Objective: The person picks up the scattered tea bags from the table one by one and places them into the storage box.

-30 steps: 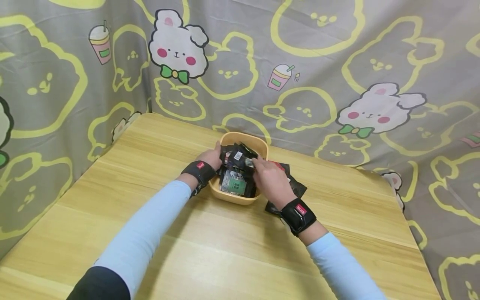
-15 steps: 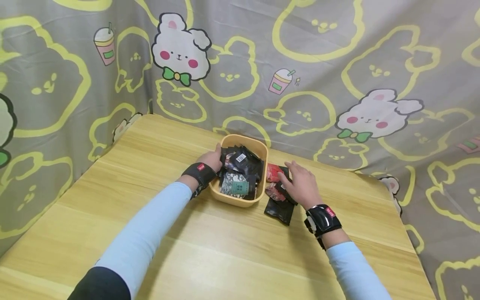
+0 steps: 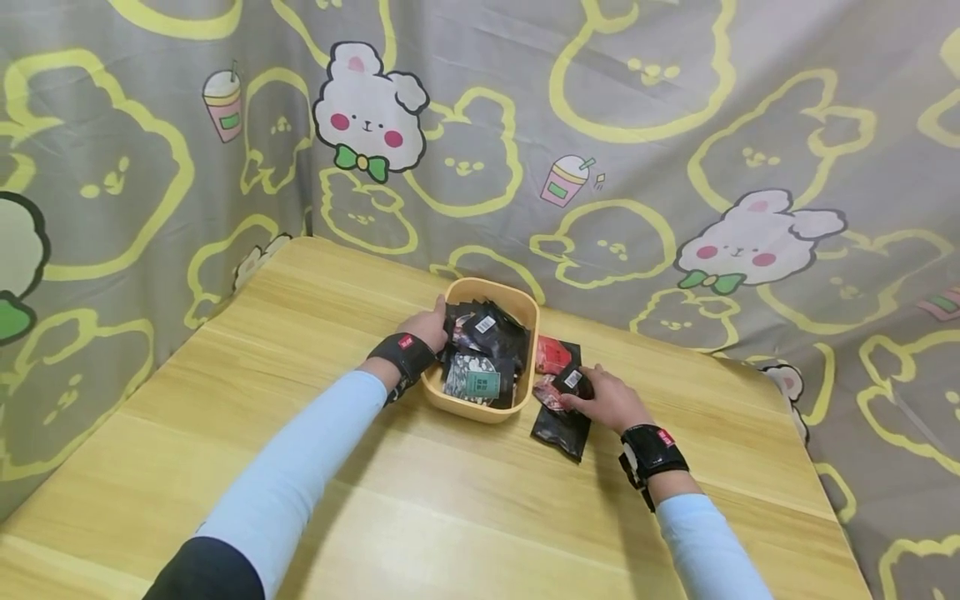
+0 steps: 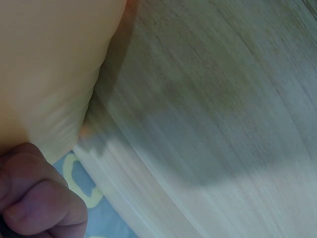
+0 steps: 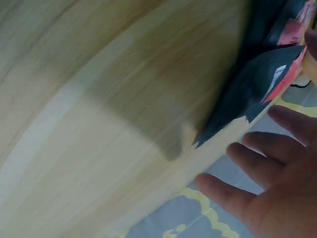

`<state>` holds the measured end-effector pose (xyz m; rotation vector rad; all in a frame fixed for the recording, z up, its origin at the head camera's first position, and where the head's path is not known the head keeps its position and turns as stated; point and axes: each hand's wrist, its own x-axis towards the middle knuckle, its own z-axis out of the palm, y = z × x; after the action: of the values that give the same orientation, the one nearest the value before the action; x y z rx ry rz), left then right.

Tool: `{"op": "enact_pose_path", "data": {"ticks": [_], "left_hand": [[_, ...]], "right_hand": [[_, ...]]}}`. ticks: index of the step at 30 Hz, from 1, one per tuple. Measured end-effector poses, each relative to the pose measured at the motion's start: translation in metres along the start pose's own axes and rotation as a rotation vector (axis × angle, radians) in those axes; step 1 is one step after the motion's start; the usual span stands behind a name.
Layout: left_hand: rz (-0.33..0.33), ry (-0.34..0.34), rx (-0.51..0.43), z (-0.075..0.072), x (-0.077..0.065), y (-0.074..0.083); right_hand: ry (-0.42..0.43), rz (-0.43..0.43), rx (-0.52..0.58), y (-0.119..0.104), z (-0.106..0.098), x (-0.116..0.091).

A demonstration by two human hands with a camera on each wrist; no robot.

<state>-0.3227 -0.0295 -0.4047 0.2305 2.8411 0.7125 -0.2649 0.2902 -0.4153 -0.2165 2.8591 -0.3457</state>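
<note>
A yellow-orange plastic bin (image 3: 471, 412) holds several black sachets, one with a green label (image 3: 482, 384). My left hand (image 3: 423, 327) grips the bin's left rim; its curled fingers (image 4: 44, 208) lie against the bin wall (image 4: 54, 74) in the left wrist view. Right of the bin lies a loose pile: a red-and-black sachet (image 3: 552, 356), a plain black one (image 3: 561, 432) and a barcoded one (image 3: 573, 381). Over the pile, my right hand (image 3: 617, 404) has thumb and fingers spread around the barcoded sachet. In the right wrist view, the fingers (image 5: 223, 193) are apart from it.
The bin stands on a wood-grain table (image 3: 420, 517), close to its back edge. A grey curtain (image 3: 480, 125) with cartoon prints hangs around the back and sides.
My right hand has left the bin and moved right to the sachets beside it, its fingers lowering around the barcoded one. My left hand stays at the bin's rim.
</note>
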Motion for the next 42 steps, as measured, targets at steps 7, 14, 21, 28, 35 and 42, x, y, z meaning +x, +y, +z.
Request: {"op": "enact_pose_path", "data": {"ticks": [7, 14, 21, 28, 35, 42], "left_hand": [[-0.006, -0.010, -0.002, 0.002, 0.000, 0.001], [0.004, -0.001, -0.011, 0.004, 0.002, -0.003], [0.010, -0.007, 0.003, 0.002, -0.004, -0.005], [0.007, -0.021, -0.007, -0.001, -0.012, -0.004], [0.005, -0.020, -0.011, -0.003, -0.016, -0.001], [0.002, -0.027, -0.037, -0.005, -0.017, 0.000]], "right_hand": [[-0.072, 0.005, -0.010, 0.003, 0.005, 0.004], [0.051, -0.090, -0.178, 0.000, 0.014, 0.000], [0.261, -0.120, -0.270, -0.001, 0.030, -0.011], [0.453, -0.107, -0.259, -0.023, 0.025, -0.017], [0.504, -0.169, -0.235, -0.062, 0.004, -0.014], [0.517, -0.260, -0.265, -0.098, -0.007, -0.011]]}}
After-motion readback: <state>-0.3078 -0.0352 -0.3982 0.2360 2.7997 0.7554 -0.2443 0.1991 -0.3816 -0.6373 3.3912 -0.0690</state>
